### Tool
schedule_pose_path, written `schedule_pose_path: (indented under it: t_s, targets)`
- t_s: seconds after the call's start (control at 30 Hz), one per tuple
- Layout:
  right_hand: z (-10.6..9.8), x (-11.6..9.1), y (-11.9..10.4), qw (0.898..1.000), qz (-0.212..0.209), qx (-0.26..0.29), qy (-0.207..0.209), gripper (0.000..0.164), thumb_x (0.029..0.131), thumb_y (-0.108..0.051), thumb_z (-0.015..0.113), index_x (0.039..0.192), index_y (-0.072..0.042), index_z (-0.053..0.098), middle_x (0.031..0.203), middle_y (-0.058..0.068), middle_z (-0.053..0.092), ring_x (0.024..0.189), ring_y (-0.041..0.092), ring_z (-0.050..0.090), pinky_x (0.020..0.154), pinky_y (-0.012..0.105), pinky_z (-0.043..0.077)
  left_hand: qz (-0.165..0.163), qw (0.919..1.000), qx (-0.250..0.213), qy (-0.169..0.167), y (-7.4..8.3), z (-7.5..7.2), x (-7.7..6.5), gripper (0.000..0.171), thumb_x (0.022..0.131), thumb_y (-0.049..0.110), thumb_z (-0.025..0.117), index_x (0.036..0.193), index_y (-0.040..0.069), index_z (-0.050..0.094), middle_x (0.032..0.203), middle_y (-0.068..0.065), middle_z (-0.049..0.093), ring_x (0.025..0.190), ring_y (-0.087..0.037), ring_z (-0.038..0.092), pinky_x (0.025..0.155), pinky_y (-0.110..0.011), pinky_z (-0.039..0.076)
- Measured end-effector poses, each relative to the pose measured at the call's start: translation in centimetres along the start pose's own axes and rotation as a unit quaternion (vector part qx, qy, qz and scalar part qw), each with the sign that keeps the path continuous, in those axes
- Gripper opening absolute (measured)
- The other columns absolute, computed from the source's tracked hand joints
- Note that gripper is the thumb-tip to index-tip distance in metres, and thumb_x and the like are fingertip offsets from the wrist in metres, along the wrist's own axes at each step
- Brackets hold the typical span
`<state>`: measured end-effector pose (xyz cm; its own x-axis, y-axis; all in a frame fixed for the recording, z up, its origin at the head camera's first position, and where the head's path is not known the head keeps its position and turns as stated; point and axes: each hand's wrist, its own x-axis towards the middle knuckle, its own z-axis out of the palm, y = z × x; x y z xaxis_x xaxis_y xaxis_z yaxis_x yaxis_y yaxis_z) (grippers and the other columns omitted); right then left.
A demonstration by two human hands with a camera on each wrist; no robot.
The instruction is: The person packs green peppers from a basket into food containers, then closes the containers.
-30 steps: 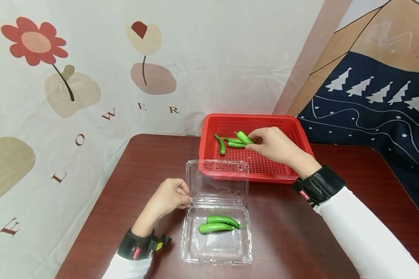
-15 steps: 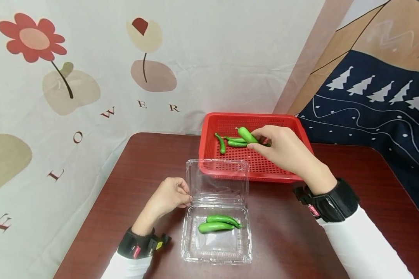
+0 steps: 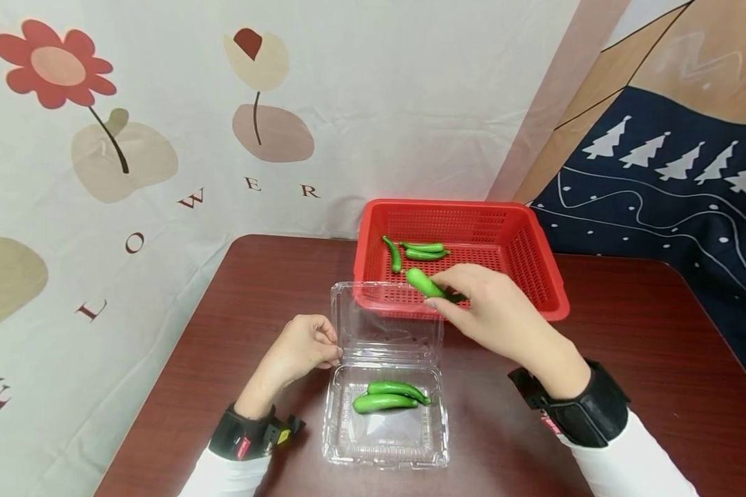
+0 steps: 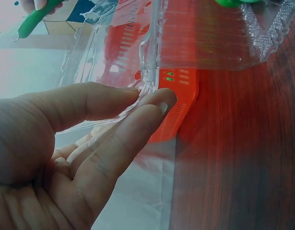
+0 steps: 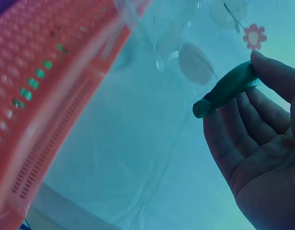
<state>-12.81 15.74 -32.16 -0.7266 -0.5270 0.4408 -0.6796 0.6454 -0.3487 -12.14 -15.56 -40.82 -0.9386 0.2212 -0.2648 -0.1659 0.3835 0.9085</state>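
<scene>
My right hand (image 3: 491, 307) pinches a green chili pepper (image 3: 421, 281) between thumb and fingers, above the front of the red basket (image 3: 550, 293) and overlapping the raised lid of a clear plastic clamshell box (image 3: 379, 442). In the right wrist view that chili pepper (image 5: 229, 90) slants out from the fingertips. At the box's hinge side, my left hand (image 3: 301, 348) pinches the clear edge; the left wrist view has thumb and fingers (image 4: 138, 112) meeting on it. Two green chili peppers (image 3: 385, 403) lie side by side in the box's base.
Several more green chili peppers (image 3: 425, 255) lie in the left part of the basket, which stands behind the box on a dark red-brown table (image 3: 273, 290). A printed cloth (image 3: 410, 103) hangs right behind the table.
My right hand has lifted the chili pepper from the other peppers and brought it toward me, over the basket's front. My left hand and the box stay put.
</scene>
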Motion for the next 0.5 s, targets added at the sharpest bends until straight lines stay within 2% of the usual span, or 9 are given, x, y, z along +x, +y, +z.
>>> schedule_pose_path:
  t_s: [0.13,0.27,0.5]
  targets:
    - [1.8,-1.1,-0.9,0.999,-0.043,-0.008,0.007,0.033,0.084,-0.017,0.090,0.113,-0.008,0.077,0.099,0.000,0.072,0.086,0.012,0.063,0.072,0.033,0.061,0.002,1.0000,-0.001,-0.001,0.0,0.0,0.0,0.018,0.083,-0.013,0.075,0.087,-0.004,0.060,0.077,-0.016,0.074,0.067,-0.023,0.074,0.068,-0.044,0.067]
    - [4.0,-2.3,-1.9,0.997,-0.071,-0.012,-0.015,0.026,0.086,-0.018,0.087,0.108,-0.009,0.076,0.098,-0.002,0.070,0.084,0.009,0.061,0.069,0.028,0.058,0.000,1.0000,0.003,0.002,0.0,0.1,0.1,0.018,0.083,-0.013,0.075,0.086,-0.004,0.060,0.076,-0.016,0.074,0.066,-0.023,0.074,0.068,-0.044,0.067]
    - [7.5,-4.3,-3.0,0.991,-0.123,-0.020,-0.047,0.027,0.087,-0.021,0.086,0.107,-0.008,0.074,0.097,-0.002,0.070,0.088,0.011,0.066,0.077,0.027,0.061,0.004,1.0000,0.004,0.002,0.0,0.0,0.0,0.018,0.082,-0.012,0.075,0.087,-0.004,0.060,0.076,-0.016,0.074,0.066,-0.021,0.073,0.068,-0.043,0.067]
